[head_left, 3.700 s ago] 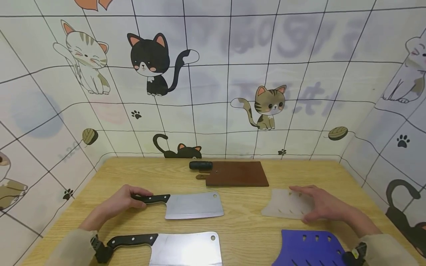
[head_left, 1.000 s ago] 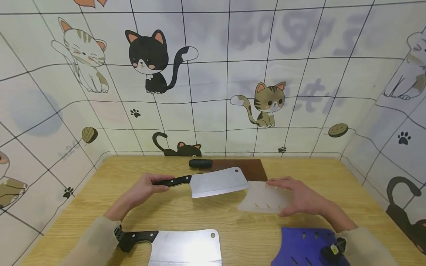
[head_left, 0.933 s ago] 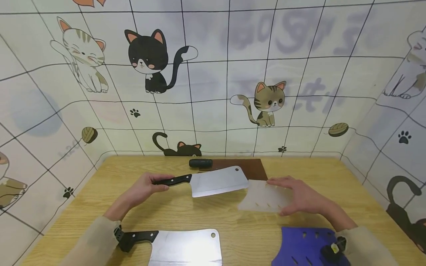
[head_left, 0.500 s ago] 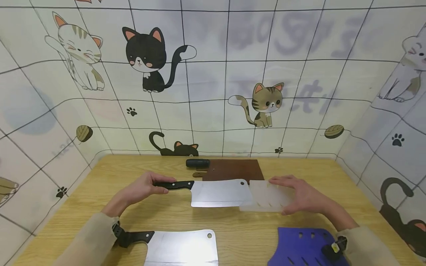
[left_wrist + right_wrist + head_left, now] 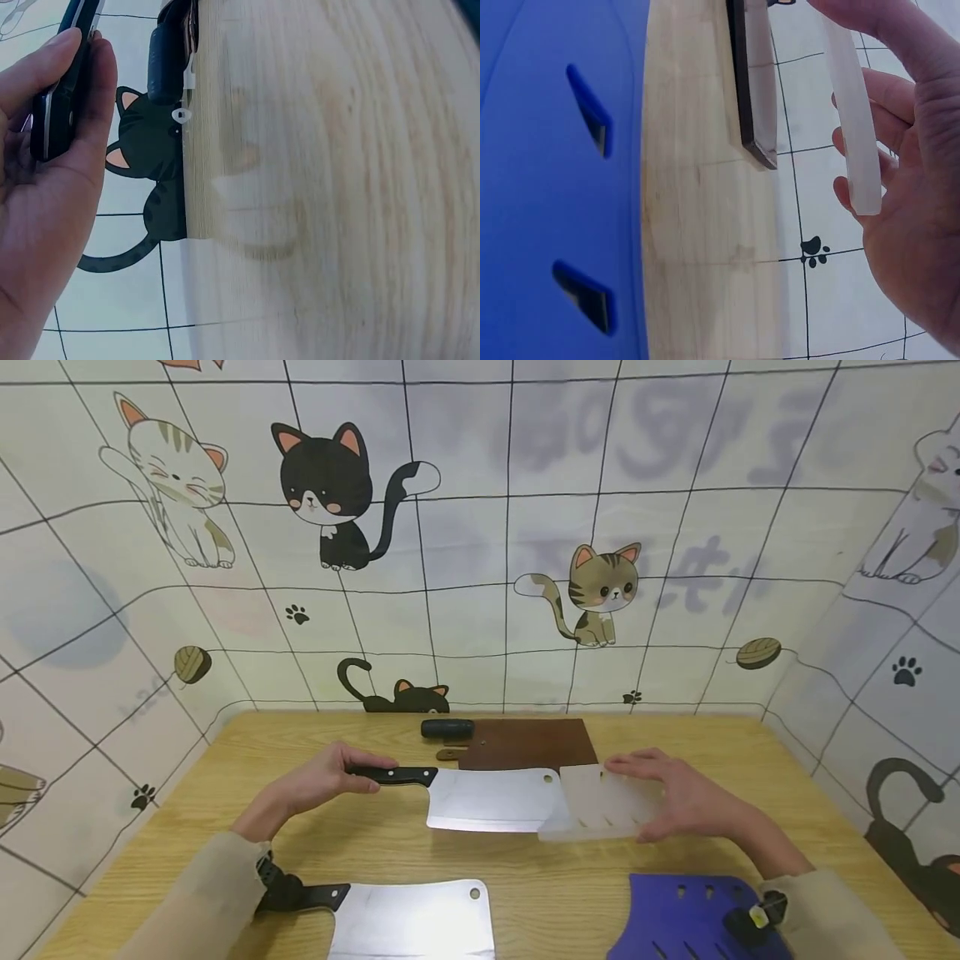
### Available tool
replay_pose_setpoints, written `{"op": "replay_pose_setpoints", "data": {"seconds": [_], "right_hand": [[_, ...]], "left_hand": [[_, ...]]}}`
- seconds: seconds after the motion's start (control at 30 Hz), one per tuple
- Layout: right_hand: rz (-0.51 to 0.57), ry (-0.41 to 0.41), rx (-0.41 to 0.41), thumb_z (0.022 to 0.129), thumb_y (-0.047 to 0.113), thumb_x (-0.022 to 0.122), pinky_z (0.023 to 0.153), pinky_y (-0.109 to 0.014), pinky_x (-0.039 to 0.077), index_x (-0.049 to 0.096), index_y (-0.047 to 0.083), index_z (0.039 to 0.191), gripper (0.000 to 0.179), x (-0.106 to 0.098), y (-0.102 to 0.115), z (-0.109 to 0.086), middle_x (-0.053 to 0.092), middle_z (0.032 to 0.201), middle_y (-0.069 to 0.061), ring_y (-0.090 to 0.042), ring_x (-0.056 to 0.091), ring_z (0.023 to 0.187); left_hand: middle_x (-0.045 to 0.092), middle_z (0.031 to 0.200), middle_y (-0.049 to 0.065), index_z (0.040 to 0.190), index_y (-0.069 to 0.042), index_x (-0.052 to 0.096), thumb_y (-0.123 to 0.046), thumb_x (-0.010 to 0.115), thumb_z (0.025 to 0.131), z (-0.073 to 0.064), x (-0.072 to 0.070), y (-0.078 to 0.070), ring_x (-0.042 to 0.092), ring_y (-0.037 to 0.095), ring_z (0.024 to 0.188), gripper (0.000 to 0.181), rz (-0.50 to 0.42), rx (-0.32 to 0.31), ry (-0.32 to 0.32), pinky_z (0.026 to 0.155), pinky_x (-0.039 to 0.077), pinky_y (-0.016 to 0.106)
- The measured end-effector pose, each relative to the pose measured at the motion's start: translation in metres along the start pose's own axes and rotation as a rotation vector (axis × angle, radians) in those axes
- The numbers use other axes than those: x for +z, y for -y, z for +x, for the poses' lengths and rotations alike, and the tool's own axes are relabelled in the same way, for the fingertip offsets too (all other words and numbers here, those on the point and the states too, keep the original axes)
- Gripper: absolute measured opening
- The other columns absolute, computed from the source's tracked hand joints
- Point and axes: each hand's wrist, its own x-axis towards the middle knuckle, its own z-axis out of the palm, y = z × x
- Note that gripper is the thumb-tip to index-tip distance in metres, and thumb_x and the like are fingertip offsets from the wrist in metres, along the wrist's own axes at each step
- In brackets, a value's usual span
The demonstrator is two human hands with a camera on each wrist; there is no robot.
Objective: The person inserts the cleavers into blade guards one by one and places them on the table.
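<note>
Your left hand (image 5: 322,783) grips cleaver (image 5: 491,802) by black handle (image 5: 408,775), blade pointing right. Your right hand (image 5: 693,800) holds white sheath (image 5: 592,814) between thumb and fingers, mouth overlapping cleaver's end. Both held above table (image 5: 555,877). Nearer you: second cleaver (image 5: 416,918), blue sheath (image 5: 675,914) to its right. Behind: brown flat piece (image 5: 536,743).

In the head view, you get bright, even light, white glare on the nearer knife (image 5: 416,922), duller sheen on the held knife (image 5: 487,800), and bowed lines on the wall (image 5: 472,468). Wrist views appear softer.
</note>
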Motion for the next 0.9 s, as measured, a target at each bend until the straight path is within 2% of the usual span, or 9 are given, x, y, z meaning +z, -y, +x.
{"op": "replay_pose_setpoints", "data": {"seconds": [0.2,0.43,0.6,0.73,0.9], "right_hand": [[0.027,-0.015,-0.026,0.059,0.036,0.095,0.091,-0.047,0.046,0.063,0.011,0.142,0.092,0.0,0.006,0.006,0.06,0.142,-0.007,-0.034,0.049,0.128],[0.064,0.028,0.01,0.061,0.034,0.094,0.093,-0.049,0.045,0.062,0.01,0.142,0.091,0.006,0.016,0.02,0.059,0.144,-0.006,-0.038,0.048,0.131],[0.061,0.022,0.026,0.059,0.034,0.094,0.094,-0.053,0.045,0.063,0.009,0.142,0.092,0.006,0.017,0.02,0.059,0.143,-0.008,-0.04,0.049,0.13],[0.038,0.024,0.031,0.058,0.036,0.093,0.093,-0.054,0.045,0.063,0.009,0.141,0.092,0.004,0.018,0.016,0.059,0.142,-0.007,-0.041,0.049,0.13],[0.022,0.018,0.018,0.058,0.036,0.093,0.093,-0.054,0.045,0.063,0.01,0.141,0.092,0.003,0.018,0.018,0.06,0.142,-0.009,-0.04,0.05,0.128]], "left_hand": [[0.065,0.135,0.015,0.13,-0.003,0.071,-0.003,0.072,0.093,-0.001,0.0,-0.002,0.059,0.024,0.117,0.037,-0.022,-0.043,-0.031,0.09,0.049,0.028],[0.067,0.132,0.016,0.13,-0.002,0.07,-0.005,0.072,0.094,0.013,0.012,-0.013,0.06,0.021,0.108,0.037,-0.024,-0.026,-0.02,0.084,0.048,0.028],[0.067,0.132,0.014,0.129,-0.005,0.072,-0.004,0.072,0.093,0.013,0.017,-0.012,0.06,0.022,0.112,0.036,-0.026,-0.046,-0.045,0.086,0.048,0.029],[0.067,0.132,0.01,0.13,-0.009,0.073,-0.006,0.073,0.093,0.015,0.022,-0.008,0.06,0.022,0.113,0.037,-0.018,-0.053,-0.04,0.088,0.048,0.033],[0.067,0.132,0.012,0.13,-0.007,0.072,-0.005,0.072,0.093,0.017,0.022,-0.006,0.06,0.024,0.113,0.037,-0.015,-0.039,-0.051,0.088,0.048,0.034]]}}
